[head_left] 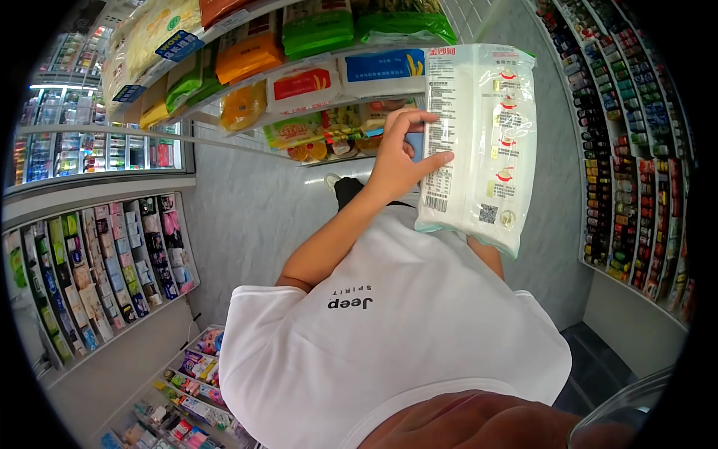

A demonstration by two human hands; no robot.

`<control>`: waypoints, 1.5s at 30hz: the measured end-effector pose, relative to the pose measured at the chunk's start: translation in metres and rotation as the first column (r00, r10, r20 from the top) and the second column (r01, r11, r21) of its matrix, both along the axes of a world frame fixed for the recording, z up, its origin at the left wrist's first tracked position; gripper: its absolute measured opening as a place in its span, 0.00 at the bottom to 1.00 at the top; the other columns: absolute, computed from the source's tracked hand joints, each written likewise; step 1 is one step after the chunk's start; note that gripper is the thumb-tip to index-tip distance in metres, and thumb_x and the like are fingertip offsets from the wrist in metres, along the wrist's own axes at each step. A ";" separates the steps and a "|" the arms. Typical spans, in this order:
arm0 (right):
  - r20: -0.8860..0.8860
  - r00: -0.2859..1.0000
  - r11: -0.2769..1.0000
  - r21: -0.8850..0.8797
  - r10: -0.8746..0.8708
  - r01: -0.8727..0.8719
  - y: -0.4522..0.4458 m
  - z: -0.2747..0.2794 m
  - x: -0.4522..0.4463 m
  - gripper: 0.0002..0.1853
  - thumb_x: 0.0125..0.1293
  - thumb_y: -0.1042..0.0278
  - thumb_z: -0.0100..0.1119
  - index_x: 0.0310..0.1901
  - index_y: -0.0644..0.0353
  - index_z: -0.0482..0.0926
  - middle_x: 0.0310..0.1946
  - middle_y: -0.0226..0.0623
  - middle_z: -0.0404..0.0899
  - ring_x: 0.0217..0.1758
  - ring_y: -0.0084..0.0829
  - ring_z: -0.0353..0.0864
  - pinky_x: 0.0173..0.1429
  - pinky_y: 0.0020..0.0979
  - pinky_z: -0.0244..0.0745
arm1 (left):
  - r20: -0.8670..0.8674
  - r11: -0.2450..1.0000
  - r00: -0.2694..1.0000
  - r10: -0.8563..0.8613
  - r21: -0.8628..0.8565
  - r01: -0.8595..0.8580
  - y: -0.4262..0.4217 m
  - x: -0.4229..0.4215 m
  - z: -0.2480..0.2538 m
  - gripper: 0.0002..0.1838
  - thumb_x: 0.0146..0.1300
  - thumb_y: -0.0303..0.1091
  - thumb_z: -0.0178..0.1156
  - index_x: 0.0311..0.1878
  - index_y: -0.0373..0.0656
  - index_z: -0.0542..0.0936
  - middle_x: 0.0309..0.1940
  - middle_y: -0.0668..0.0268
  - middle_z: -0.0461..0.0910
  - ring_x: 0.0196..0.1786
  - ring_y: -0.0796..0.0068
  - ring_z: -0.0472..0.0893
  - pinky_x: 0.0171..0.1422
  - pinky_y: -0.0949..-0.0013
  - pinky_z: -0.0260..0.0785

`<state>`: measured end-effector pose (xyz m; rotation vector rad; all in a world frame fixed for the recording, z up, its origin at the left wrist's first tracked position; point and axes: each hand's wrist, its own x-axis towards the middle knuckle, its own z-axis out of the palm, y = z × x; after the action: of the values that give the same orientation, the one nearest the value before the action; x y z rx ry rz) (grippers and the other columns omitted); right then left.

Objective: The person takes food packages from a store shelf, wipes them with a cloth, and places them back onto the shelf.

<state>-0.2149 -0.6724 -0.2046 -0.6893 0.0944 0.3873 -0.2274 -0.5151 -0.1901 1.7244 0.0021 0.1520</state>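
A white plastic food packet (479,142) is held up in front of my chest, its printed back towards me. Small print, a barcode, a QR code and red pot pictures cover that side. Its contents cannot be made out. My left hand (404,153) grips the packet's left edge. The thumb lies on the printed face, and the other fingers bend at the edge. A bit of blue shows between thumb and fingers. Of my right arm only a piece of forearm (486,256) appears below the packet; the right hand is hidden behind it.
Ahead on the left stands a shelf (247,78) of bagged foods in several tiers. Bottles and jars fill a long rack (636,150) on the right. Small packaged goods hang on a left rack (105,273), below a glass-fronted cabinet (97,150). Grey floor (247,202) lies between.
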 end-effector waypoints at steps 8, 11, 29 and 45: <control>-0.006 1.000 0.999 0.037 0.015 -0.015 0.000 -0.003 -0.006 0.44 0.68 0.31 0.41 0.75 0.57 0.57 0.72 0.44 0.63 0.72 0.42 0.66 0.74 0.45 0.62 | -0.290 0.469 0.927 -0.239 -0.870 -0.151 0.016 0.040 -0.029 0.29 0.75 0.57 0.48 0.64 0.41 0.72 0.59 0.63 0.76 0.58 0.76 0.78 0.58 0.68 0.73; -0.010 1.000 0.998 0.050 0.023 -0.022 -0.001 -0.003 -0.010 0.44 0.68 0.31 0.42 0.75 0.57 0.57 0.72 0.45 0.63 0.72 0.42 0.66 0.74 0.45 0.62 | -0.188 0.397 0.933 -0.307 -0.916 -0.054 0.021 0.060 -0.055 0.31 0.74 0.59 0.47 0.64 0.41 0.73 0.56 0.60 0.79 0.55 0.72 0.81 0.54 0.68 0.78; -0.051 0.994 0.976 0.204 0.094 -0.082 -0.011 -0.008 -0.019 0.43 0.68 0.32 0.43 0.74 0.57 0.59 0.72 0.45 0.63 0.72 0.44 0.66 0.73 0.47 0.63 | -0.182 0.044 0.910 -0.373 -0.983 -0.179 0.010 0.033 -0.058 0.29 0.74 0.55 0.48 0.62 0.39 0.74 0.53 0.55 0.81 0.48 0.67 0.85 0.47 0.65 0.83; -0.065 0.968 0.895 0.398 0.244 -0.199 -0.024 -0.011 -0.027 0.41 0.69 0.33 0.44 0.74 0.57 0.60 0.72 0.46 0.64 0.72 0.45 0.66 0.73 0.48 0.63 | -0.157 0.035 0.933 -0.323 -0.987 -0.154 0.019 0.025 -0.060 0.29 0.74 0.56 0.47 0.62 0.39 0.73 0.53 0.55 0.81 0.49 0.66 0.85 0.47 0.64 0.84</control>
<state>-0.2422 -0.6962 -0.2161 -0.2818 0.0431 0.6462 -0.2021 -0.4966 -0.2505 0.1867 0.2267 -0.2487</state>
